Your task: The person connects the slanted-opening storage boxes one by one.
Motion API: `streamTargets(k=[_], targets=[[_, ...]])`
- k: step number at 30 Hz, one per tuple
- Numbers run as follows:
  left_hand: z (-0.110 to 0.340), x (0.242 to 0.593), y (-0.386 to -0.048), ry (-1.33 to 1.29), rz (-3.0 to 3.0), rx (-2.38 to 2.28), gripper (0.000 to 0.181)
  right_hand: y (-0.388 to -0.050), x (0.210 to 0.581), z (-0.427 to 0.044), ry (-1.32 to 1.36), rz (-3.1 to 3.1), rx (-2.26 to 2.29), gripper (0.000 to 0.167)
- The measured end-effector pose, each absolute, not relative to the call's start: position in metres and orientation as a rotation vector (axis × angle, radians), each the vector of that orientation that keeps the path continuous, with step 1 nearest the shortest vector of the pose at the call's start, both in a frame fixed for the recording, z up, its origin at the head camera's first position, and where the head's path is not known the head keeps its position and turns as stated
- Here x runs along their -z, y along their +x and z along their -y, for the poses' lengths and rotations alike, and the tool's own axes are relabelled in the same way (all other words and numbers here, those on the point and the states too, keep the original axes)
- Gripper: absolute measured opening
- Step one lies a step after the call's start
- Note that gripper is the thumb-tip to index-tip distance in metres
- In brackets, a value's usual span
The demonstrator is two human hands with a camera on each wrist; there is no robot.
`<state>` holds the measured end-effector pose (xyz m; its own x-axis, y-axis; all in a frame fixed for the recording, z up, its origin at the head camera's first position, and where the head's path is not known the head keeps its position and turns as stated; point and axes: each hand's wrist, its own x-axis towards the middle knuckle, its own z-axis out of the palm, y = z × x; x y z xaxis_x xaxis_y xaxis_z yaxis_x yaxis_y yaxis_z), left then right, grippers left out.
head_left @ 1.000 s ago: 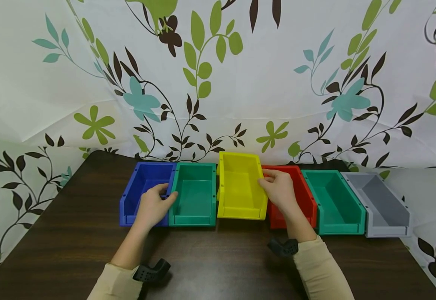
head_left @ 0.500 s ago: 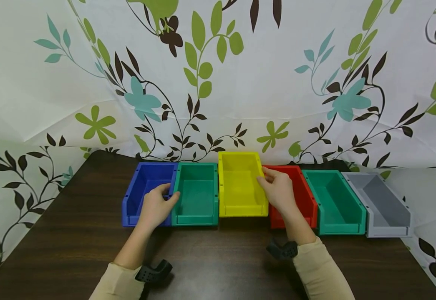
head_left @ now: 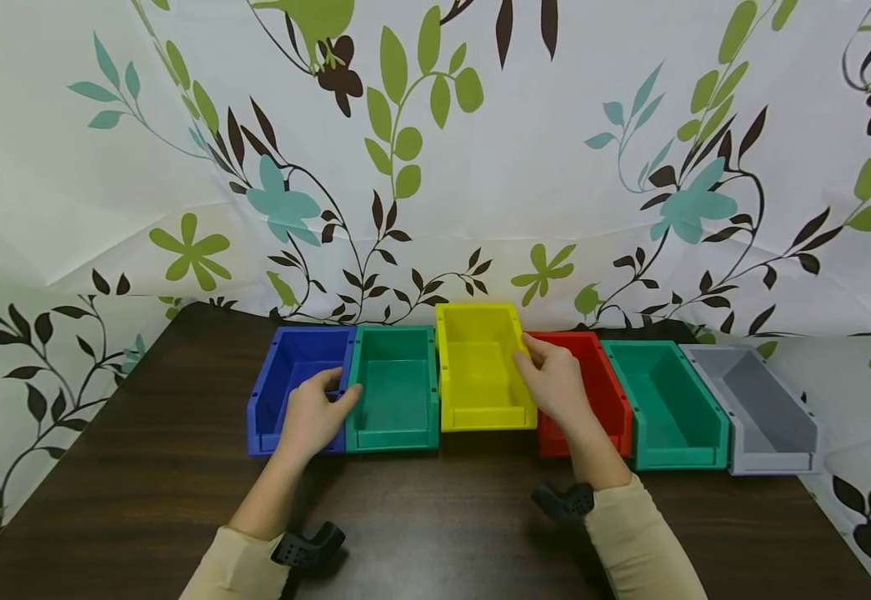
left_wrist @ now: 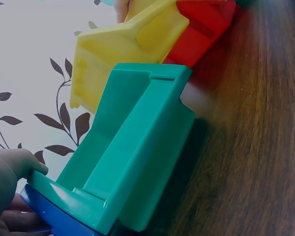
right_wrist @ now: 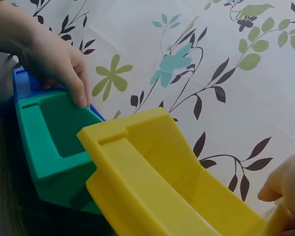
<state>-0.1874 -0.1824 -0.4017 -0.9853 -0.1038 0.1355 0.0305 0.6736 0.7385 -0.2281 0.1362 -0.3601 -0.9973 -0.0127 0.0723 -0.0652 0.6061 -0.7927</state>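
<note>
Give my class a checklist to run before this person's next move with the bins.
Left hand gripping adjoining walls of blue rectangular plastic bin and left green rectangular plastic bin: ok.
Right hand gripping right wall of yellow rectangular plastic bin: ok.
Yellow bin level with left green bin: not ok, held higher.
Yellow bin joined to left green bin: cannot tell.
Red rectangular plastic bin right of yellow bin: ok.
</note>
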Motion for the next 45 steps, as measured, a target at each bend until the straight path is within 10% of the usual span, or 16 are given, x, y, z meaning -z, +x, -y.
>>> streamTargets(k=[30, 45], targets=[[0.181, 0.411, -0.19, 0.08, 2.647, 1.244, 0.052, -0.231, 0.344, -0.087, 0.944, 2.82, -0.792, 0.055], [0.182, 0.412, -0.19, 0.062, 2.646, 1.239, 0.053, -0.233, 0.352, -0.077, 0.96, 2.858, -0.836, 0.052]])
